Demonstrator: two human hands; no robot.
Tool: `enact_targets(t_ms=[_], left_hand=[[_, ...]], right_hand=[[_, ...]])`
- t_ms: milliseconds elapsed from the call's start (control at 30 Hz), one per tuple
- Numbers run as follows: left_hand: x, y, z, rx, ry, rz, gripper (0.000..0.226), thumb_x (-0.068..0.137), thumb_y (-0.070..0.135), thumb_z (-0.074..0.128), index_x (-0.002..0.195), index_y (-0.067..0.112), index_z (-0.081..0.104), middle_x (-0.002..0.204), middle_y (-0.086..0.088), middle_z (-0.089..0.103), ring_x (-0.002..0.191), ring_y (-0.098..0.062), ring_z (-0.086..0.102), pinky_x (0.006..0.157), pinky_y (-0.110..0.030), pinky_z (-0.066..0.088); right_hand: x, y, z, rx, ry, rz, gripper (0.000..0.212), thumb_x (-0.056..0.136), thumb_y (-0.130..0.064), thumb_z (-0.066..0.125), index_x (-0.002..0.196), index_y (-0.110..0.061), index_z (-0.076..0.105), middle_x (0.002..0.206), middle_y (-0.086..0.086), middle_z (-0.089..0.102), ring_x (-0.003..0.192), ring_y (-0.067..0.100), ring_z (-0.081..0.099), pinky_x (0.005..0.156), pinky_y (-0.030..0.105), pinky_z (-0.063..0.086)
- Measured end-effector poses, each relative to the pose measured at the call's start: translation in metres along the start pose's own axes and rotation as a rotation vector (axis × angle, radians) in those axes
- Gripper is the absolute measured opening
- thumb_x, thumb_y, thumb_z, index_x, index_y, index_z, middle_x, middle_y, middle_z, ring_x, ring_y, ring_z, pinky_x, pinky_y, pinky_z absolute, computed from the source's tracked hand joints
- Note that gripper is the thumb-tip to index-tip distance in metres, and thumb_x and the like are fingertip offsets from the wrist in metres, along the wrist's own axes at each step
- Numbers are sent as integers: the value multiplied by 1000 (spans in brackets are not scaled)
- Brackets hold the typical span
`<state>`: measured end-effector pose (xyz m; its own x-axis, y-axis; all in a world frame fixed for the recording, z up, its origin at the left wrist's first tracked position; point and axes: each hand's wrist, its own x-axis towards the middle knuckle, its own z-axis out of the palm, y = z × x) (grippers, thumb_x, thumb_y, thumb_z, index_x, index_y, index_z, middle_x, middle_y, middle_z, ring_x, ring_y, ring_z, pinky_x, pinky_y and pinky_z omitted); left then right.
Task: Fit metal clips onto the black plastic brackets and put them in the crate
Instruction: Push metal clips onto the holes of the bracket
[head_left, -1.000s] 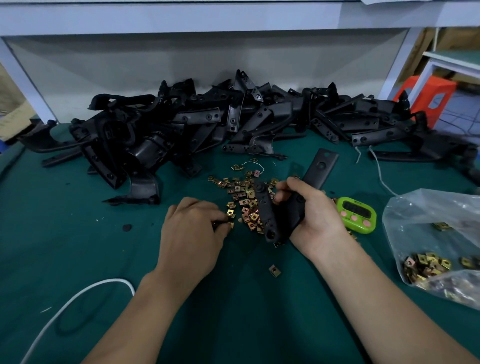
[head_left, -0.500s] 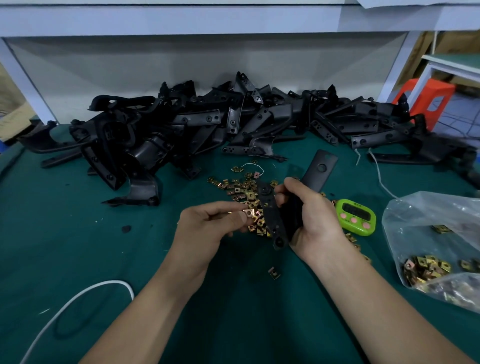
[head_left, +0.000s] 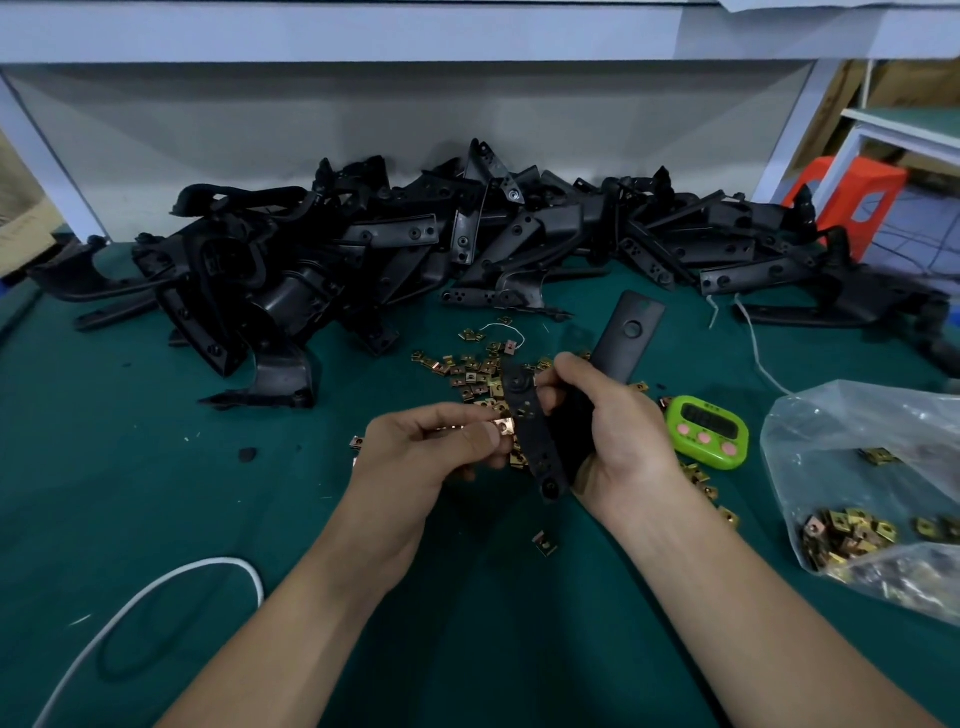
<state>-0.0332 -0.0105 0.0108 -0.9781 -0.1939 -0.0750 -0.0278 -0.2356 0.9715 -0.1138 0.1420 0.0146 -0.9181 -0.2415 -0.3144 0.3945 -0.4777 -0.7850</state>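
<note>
The left hand (head_left: 426, 452) pinches one metal clip (head_left: 503, 427) between thumb and fingertips, its other fingers curled under. The right hand (head_left: 613, 436) is wrapped round a black plastic bracket (head_left: 535, 441), thumb across its upper end, holding it clear of the table. The clip touches the bracket's left edge, just above the middle of the strip; whether it has begun to slide on is not clear. A flat black tab with a round hole (head_left: 631, 330) sticks out beyond the right knuckles, and I cannot tell if it belongs to the same bracket.

The step in hand looks to be fitting the clip. The next move probably calls for lining the clip's open mouth up with the edge by a hole, then pushing it home while the right hand braces the bracket.

Just beyond and under the hands lies a scatter of loose clips (head_left: 467, 369), with one stray clip (head_left: 544, 543) nearer the person. Farther back is the heap of unfitted brackets (head_left: 363, 260). Right of the right hand sit a green timer (head_left: 706, 434) and a plastic bag (head_left: 857, 447) of more clips. No crate is in view.
</note>
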Motion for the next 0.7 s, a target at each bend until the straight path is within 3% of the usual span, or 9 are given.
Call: enact_targets(t_ms=[300, 700], left_hand=[[0, 0, 1, 28, 54, -7, 9, 80, 7, 79, 78, 15, 81, 79, -12, 76, 69, -17, 71, 59, -18, 51], [2, 2, 1, 9, 94, -30, 11, 78, 3, 78, 76, 14, 81, 79, -15, 76, 66, -17, 70, 59, -17, 52]], right_hand=[[-2, 6, 3, -113, -2, -74, 29, 91, -27, 72, 66, -14, 73, 62, 6, 62, 58, 20, 61, 67, 39, 54], [-2, 2, 2, -44, 15, -37, 22, 89, -25, 73, 72, -11, 72, 64, 6, 61, 58, 20, 59, 66, 38, 56]])
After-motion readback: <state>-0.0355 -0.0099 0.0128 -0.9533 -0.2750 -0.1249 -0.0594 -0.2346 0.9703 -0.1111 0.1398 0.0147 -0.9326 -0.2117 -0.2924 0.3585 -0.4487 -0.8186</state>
